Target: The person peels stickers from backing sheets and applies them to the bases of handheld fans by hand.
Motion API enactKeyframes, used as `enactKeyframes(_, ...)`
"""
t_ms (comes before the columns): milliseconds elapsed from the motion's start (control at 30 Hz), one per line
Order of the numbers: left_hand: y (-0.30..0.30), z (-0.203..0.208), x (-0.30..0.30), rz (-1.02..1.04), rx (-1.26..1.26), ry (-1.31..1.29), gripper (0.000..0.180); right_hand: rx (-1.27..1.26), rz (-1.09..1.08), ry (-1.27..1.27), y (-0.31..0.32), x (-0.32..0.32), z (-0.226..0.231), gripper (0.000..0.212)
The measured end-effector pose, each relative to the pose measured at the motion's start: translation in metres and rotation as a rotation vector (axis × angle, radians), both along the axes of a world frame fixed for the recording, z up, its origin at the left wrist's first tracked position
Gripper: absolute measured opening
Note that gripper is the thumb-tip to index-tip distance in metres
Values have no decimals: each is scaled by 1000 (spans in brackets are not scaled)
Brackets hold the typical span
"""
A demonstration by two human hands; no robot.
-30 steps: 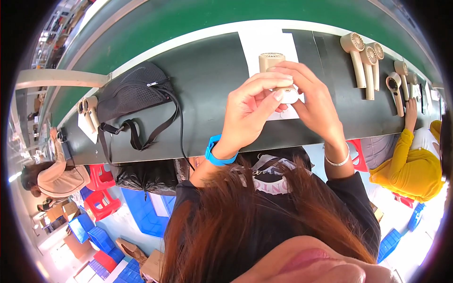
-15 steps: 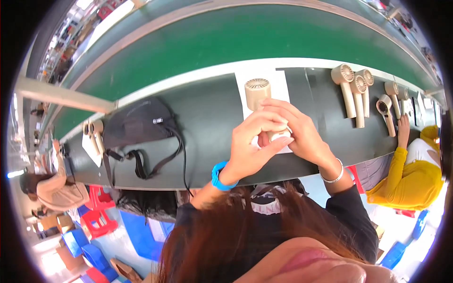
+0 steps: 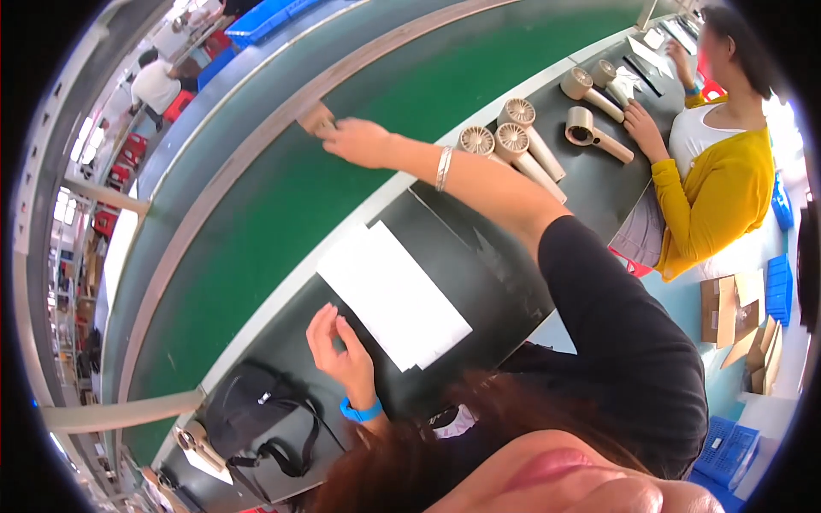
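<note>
My right hand stretches far out over the green belt. Its fingers are closed round a tan handheld fan, mostly covered by the hand and blurred, near the belt's far rail. Close to the table's belt-side edge, my left hand is raised with fingers apart and holds nothing. Beside it lies a stack of white paper sheets on the dark table. Several beige handheld fans lie together beyond my right forearm, their round grilles facing up.
A black bag with loose straps lies at the lower left, near another beige fan. At the right, a co-worker in a yellow sleeve sits by more fans. A metal post crosses the belt at left.
My hands have come apart; the fan that stood on the paper is gone from there. My right hand has reached over the belt, my left has opened, and the view has turned.
</note>
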State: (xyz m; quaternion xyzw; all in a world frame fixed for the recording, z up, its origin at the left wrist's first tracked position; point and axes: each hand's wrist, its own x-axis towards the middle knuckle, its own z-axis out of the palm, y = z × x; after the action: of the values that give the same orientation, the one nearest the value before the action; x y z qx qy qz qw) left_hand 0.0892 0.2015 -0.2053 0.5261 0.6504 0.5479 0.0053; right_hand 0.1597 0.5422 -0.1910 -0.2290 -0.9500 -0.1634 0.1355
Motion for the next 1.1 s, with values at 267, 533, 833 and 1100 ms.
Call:
enactKeyframes(267,-10,-8,-21,274,-271,167,40,-101,82,250,-86,28,21,64)
enactKeyframes(533,-8,-27,-29,372,-516,320,50,-715,115,379,-196,167,27,57)
enactKeyframes(833,3,-38,-25,373,-407,270,50,-522,-126,231,-246,227,-36,60)
enactKeyframes(1100,-10,-45,-35,411,-350,143,46,-504,-149,81,-241,216,-69,58)
